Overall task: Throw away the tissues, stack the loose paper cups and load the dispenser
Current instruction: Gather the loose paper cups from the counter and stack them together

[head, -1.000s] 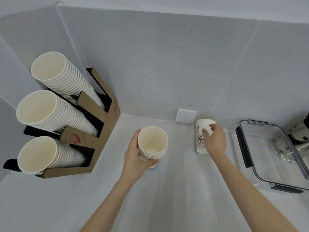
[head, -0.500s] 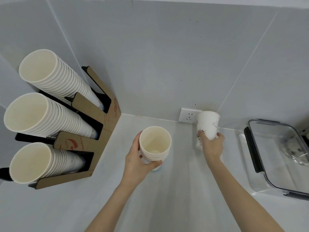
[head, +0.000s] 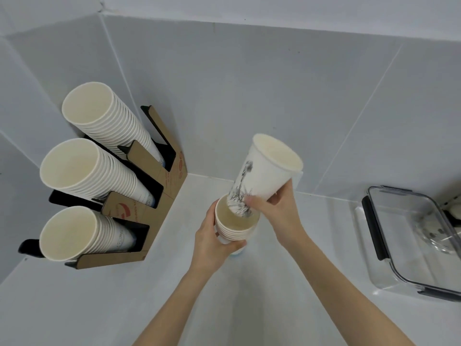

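Fingers (head: 252, 202) of the right hand (head: 279, 211) are clamped on the printed cup (head: 264, 173), tilted, its base just entering the short stack (head: 234, 227) gripped by the left hand (head: 212, 242) above the counter (head: 274, 283). Stacking looks nearly finished once this cup seats; no other loose cups or tissues show. Left of the stack, the dispenser (head: 172, 181) holds three rows, the lowest shortest, so loading remains. Right of it sits a glass container (head: 374, 221)
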### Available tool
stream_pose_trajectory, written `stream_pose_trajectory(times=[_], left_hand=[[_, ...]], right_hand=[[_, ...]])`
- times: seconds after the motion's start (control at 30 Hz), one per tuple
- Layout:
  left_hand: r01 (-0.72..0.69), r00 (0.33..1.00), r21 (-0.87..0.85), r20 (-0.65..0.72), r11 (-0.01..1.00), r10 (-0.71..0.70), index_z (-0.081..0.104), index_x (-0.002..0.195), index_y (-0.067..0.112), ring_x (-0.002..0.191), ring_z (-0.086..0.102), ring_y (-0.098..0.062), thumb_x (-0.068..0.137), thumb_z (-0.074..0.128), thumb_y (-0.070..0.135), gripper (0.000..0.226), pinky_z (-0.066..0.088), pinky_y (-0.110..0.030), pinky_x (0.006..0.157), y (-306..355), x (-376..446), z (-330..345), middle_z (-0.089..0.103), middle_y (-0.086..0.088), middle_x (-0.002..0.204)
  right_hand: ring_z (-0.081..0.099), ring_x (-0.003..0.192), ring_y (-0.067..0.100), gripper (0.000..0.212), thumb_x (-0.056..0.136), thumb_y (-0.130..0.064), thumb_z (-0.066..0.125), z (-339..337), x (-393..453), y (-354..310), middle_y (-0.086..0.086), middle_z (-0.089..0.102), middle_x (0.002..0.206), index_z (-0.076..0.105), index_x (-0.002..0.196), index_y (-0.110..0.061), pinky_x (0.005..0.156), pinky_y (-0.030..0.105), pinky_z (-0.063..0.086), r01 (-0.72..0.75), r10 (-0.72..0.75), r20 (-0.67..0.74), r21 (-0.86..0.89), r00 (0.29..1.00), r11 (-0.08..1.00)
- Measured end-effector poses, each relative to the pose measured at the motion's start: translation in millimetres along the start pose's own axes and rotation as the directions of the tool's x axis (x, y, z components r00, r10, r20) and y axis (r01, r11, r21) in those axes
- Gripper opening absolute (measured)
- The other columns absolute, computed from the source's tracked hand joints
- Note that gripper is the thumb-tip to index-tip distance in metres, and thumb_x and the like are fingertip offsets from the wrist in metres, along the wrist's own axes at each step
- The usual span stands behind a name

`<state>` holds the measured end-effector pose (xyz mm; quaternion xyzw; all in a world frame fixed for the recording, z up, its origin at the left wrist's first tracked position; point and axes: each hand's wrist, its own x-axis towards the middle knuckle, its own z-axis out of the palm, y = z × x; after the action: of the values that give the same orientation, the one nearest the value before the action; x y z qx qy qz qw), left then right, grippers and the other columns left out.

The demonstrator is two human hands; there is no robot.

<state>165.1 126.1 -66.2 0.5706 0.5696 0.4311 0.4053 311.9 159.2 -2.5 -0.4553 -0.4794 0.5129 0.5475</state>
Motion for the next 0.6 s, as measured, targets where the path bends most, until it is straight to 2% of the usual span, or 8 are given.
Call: stream_pose_trajectory(times=[0.1, 0.13, 0.2, 0.27, 0.37, 0.47, 0.6], left_hand=[[0.009, 1.000, 0.011, 0.001, 1.000, -0.009, 0.033, 0.112, 0.058, 0.103, 0.051, 0.018, 0.053, 0.086, 0.018, 0.089, 0.046, -0.002, 0.080, 2, -1, 0, 0.053, 0.031, 0.113], [0.010, 1.000, 0.012, -0.001, 1.000, -0.010, 0.032, 0.111, 0.059, 0.101, 0.051, 0.019, 0.053, 0.086, 0.020, 0.089, 0.044, 0.001, 0.077, 3, -1, 0, 0.052, 0.033, 0.112], [0.018, 1.000, 0.009, -0.005, 1.000, -0.018, 0.032, 0.109, 0.059, 0.100, 0.051, 0.017, 0.052, 0.087, 0.020, 0.088, 0.042, 0.003, 0.074, 4, -1, 0, 0.050, 0.034, 0.110], [0.018, 1.000, 0.004, -0.001, 1.000, -0.018, 0.032, 0.108, 0.058, 0.100, 0.050, 0.014, 0.052, 0.086, 0.020, 0.087, 0.042, 0.004, 0.074, 6, -1, -1, 0.049, 0.034, 0.108], [0.011, 1.000, 0.000, 0.015, 1.000, -0.011, 0.030, 0.115, 0.051, 0.101, 0.050, 0.009, 0.052, 0.087, 0.021, 0.089, 0.040, 0.006, 0.074, 8, -4, -5, 0.049, 0.030, 0.109], [0.006, 1.000, 0.014, 0.002, 1.000, -0.006, 0.030, 0.116, 0.049, 0.100, 0.052, 0.001, 0.051, 0.087, 0.019, 0.091, 0.042, 0.003, 0.072, 7, -14, -14, 0.051, 0.027, 0.108], [0.008, 1.000, 0.037, -0.028, 0.999, -0.007, 0.031, 0.121, 0.043, 0.100, 0.055, -0.006, 0.051, 0.087, 0.020, 0.093, 0.044, -0.007, 0.075, 14, -32, -40, 0.054, 0.019, 0.108]], right_hand=[[0.052, 0.118, 0.005, 0.088, 0.054, -0.011, 0.082, -2, -12, 17, -0.007, 0.053, 0.128, 0.035, 0.127, -0.026, 0.093, 0.027, 0.051, -0.009, 0.029, 0.094, -0.201, 0.995, 0.980], [0.049, 0.119, 0.002, 0.090, 0.054, -0.013, 0.083, -4, -15, 21, -0.012, 0.051, 0.128, 0.034, 0.127, -0.030, 0.094, 0.025, 0.047, -0.015, 0.047, 0.123, -0.251, 0.991, 0.968], [0.043, 0.121, -0.005, 0.098, 0.053, -0.021, 0.084, -7, -21, 25, -0.016, 0.046, 0.131, 0.027, 0.133, -0.033, 0.093, 0.012, 0.040, -0.038, 0.098, 0.171, -0.320, 0.980, 0.947], [0.035, 0.129, -0.001, 0.115, 0.049, -0.032, 0.084, -10, -25, 28, -0.011, 0.037, 0.140, 0.016, 0.140, -0.030, 0.094, 0.004, 0.031, -0.059, 0.145, 0.197, -0.388, 0.970, 0.920], [0.029, 0.135, 0.010, 0.124, 0.044, -0.043, 0.082, -14, -28, 29, -0.006, 0.027, 0.147, 0.008, 0.143, -0.032, 0.103, 0.022, 0.026, -0.099, 0.213, 0.214, -0.446, 0.953, 0.889], [0.035, 0.132, 0.014, 0.108, 0.053, -0.043, 0.076, -8, -31, 18, -0.003, 0.032, 0.145, 0.014, 0.141, -0.035, 0.106, 0.030, 0.029, -0.212, 0.298, 0.201, -0.362, 0.933, 0.908], [0.044, 0.125, 0.016, 0.062, 0.082, -0.041, 0.055, 15, -33, -1, -0.002, 0.047, 0.134, 0.030, 0.138, -0.029, 0.110, 0.036, 0.032, -0.315, 0.359, 0.189, -0.226, 0.914, 0.922]])
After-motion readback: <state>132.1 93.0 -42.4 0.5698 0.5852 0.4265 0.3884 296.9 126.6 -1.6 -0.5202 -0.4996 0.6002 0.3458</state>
